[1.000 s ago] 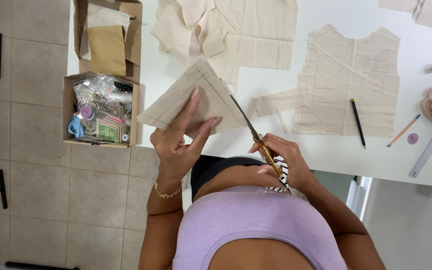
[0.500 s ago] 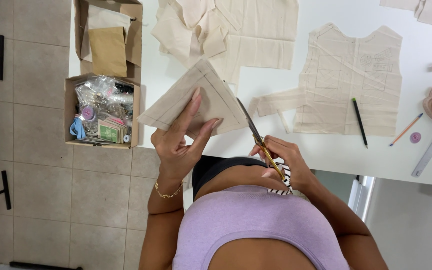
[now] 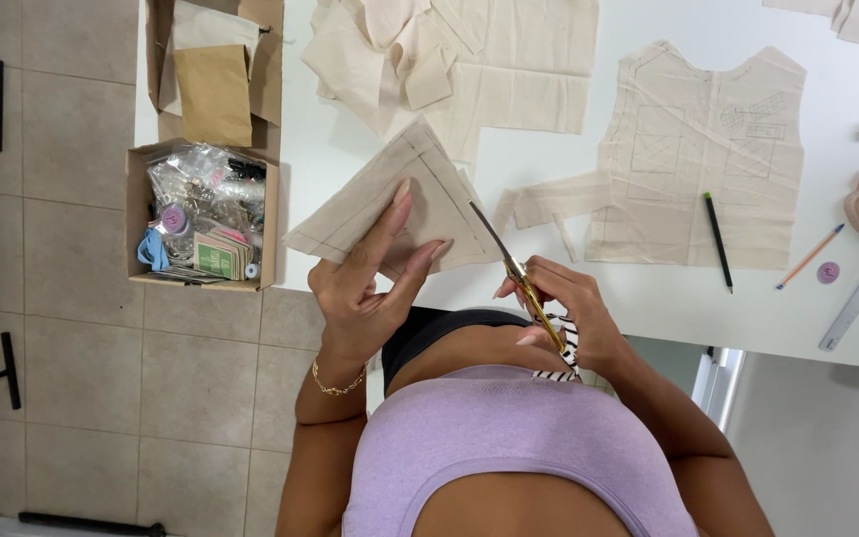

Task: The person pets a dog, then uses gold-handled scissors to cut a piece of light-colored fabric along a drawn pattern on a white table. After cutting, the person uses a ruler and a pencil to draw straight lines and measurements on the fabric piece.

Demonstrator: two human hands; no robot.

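Right now the left hand [image 3: 365, 288] is pinching the cloth piece [image 3: 390, 204] over the counter [image 3: 648, 298] edge, while the right hand [image 3: 559, 308] is gripping the scissors [image 3: 509, 261], blades running up-left into the cloth's right edge, just beside the left fingertips [image 3: 436, 249].

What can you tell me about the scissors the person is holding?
The scissors have gold-coloured metal handles and thin, dark, pointed blades. The right hand holds them by the handles, fingers through the loops, just in front of the body at the white table's near edge. The blades point up and away, tilted left, with the tips at the right edge of the beige fabric piece that the left hand holds. Whether they are cutting cannot be told.
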